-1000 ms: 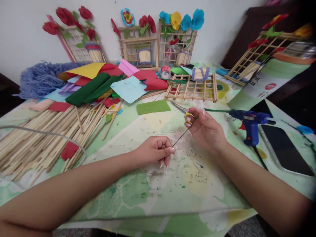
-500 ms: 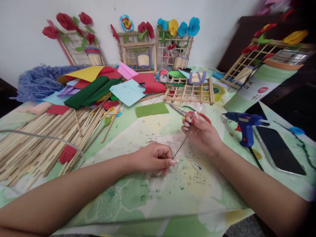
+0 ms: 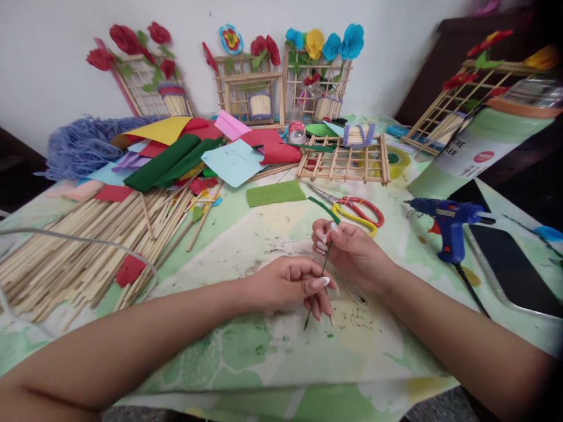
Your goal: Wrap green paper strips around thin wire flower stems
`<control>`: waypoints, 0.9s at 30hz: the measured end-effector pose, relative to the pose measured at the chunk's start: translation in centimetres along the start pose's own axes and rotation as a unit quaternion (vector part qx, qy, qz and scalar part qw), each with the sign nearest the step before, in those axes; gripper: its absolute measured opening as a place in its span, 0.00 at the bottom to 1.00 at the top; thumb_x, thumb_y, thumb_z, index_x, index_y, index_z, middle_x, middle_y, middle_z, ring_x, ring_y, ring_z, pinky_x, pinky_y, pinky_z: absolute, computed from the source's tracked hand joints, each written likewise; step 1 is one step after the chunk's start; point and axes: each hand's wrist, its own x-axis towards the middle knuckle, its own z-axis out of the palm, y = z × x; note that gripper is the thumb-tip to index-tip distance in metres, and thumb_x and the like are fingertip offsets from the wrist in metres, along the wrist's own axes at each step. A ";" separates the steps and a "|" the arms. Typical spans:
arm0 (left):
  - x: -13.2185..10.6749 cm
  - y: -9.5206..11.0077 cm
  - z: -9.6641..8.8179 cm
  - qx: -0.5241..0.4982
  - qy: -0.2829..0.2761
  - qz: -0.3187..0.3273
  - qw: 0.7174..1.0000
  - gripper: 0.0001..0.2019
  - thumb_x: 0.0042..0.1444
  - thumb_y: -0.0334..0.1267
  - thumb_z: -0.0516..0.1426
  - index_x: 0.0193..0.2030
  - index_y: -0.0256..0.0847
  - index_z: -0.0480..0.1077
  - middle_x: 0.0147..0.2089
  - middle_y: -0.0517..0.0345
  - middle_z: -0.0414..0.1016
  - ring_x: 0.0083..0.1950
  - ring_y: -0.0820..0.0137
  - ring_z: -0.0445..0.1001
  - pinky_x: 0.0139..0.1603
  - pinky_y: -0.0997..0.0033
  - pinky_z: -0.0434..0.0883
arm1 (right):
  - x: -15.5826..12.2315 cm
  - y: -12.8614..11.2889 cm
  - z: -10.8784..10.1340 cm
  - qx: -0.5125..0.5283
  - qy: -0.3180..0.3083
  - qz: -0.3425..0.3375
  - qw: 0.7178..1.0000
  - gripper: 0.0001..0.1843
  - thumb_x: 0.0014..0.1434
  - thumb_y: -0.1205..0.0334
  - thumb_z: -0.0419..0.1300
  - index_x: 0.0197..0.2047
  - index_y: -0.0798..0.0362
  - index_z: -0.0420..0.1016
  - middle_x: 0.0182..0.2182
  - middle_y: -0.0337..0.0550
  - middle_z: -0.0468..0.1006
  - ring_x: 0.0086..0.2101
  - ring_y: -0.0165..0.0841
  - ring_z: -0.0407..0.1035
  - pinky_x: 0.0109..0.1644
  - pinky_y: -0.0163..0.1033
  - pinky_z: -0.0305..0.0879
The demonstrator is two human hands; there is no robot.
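Note:
Between my two hands runs a thin dark green stem (image 3: 309,315), slanting, with its lower end poking out below my left hand (image 3: 297,284). The left thumb and fingers close round its lower part. My right hand (image 3: 354,249) pinches the top of the stem, where a narrow dark green paper strip (image 3: 323,207) sticks out up and left from the fingertips. Just beyond the right hand lie scissors with red and yellow handles (image 3: 358,212). A flat light green paper piece (image 3: 275,193) rests to their left.
Wooden sticks (image 3: 88,246) and a grey cord cover the left side. Coloured paper sheets (image 3: 231,162) and purple yarn (image 3: 81,146) lie behind. A stick lattice (image 3: 345,161) stands mid-table. At right are a blue glue gun (image 3: 451,225), phone (image 3: 514,266) and tumbler (image 3: 479,152).
My right hand has come down and nearer the left, uncovering the scissor handles. The paper strip now points up-left, and the stem's lower end shows below my left hand. The view has shifted slightly.

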 end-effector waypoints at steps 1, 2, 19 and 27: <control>0.1 -0.1 0.1 -0.002 0.013 0.002 1.000 0.20 0.51 0.53 0.60 0.35 0.34 0.68 0.27 0.55 0.76 0.25 0.75 0.73 0.29 0.75 0.69 | 0.0 0.2 -0.1 -0.007 0.003 0.003 1.000 0.16 0.47 0.52 0.69 0.22 0.53 0.69 0.30 0.37 0.65 0.28 0.27 0.57 0.34 0.37 0.57; 0.1 -0.1 0.1 -0.003 0.024 0.005 1.000 0.19 0.51 0.52 0.61 0.34 0.34 0.68 0.26 0.56 0.76 0.23 0.76 0.73 0.27 0.75 0.69 | 0.1 0.3 -0.1 -0.015 0.005 0.004 1.000 0.16 0.46 0.51 0.69 0.23 0.53 0.71 0.30 0.37 0.67 0.28 0.27 0.58 0.35 0.37 0.57; 0.0 0.4 -0.2 -0.007 0.049 -0.039 0.998 0.19 0.49 0.49 0.63 0.27 0.35 0.63 0.24 0.56 0.78 0.22 0.76 0.75 0.23 0.80 0.68 | 0.3 1.0 -0.1 -0.049 0.068 0.029 0.996 0.18 0.45 0.53 0.70 0.19 0.53 0.67 0.20 0.35 0.67 0.24 0.26 0.57 0.29 0.35 0.52; -0.2 0.3 -0.2 -0.006 0.053 -0.020 0.998 0.17 0.51 0.47 0.62 0.28 0.35 0.63 0.25 0.56 0.78 0.23 0.76 0.75 0.23 0.79 0.69 | 0.2 0.2 -0.5 -0.045 -0.037 0.076 0.995 0.14 0.46 0.52 0.69 0.27 0.53 0.77 0.29 0.40 0.72 0.29 0.28 0.64 0.34 0.37 0.59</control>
